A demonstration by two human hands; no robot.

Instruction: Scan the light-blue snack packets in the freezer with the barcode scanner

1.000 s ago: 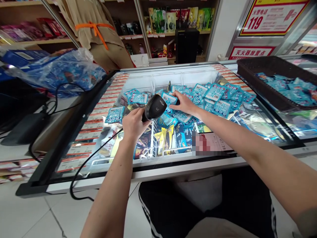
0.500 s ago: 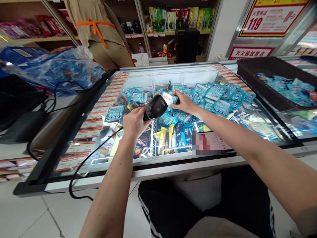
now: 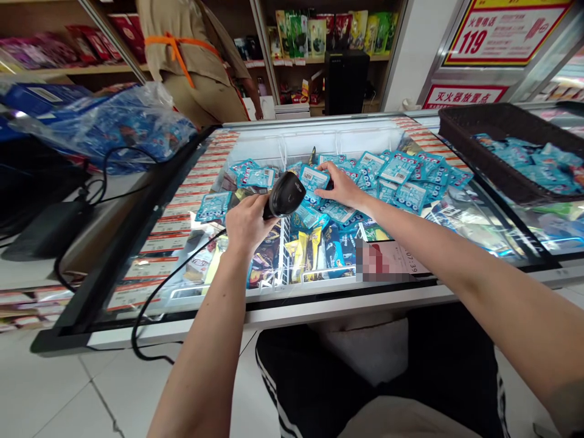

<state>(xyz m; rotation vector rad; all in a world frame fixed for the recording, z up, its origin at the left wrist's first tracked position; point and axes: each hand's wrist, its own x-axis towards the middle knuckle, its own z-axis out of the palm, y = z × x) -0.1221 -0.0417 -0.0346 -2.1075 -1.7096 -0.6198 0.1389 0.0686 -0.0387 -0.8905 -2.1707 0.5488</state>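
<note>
Left hand [image 3: 249,224] wrapped round black scanner [image 3: 287,193]; cable [image 3: 134,334] trails back from it. Right hand [image 3: 340,184] pinching blue packet [image 3: 314,178] by right edge; packet sits between hands, just beside scanner head. Heaped packets [image 3: 399,167] beside right hand. Brown basket [image 3: 474,161] farther right of it.

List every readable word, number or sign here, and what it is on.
"火警电话" and "119": upper sign; its finer print is blurred.
"灭火器放置点": lower sign; the line beneath is too small.
"07:39": pink screen.
Too small or blurred to read: blue packets, price labels, scanner marking.
</note>
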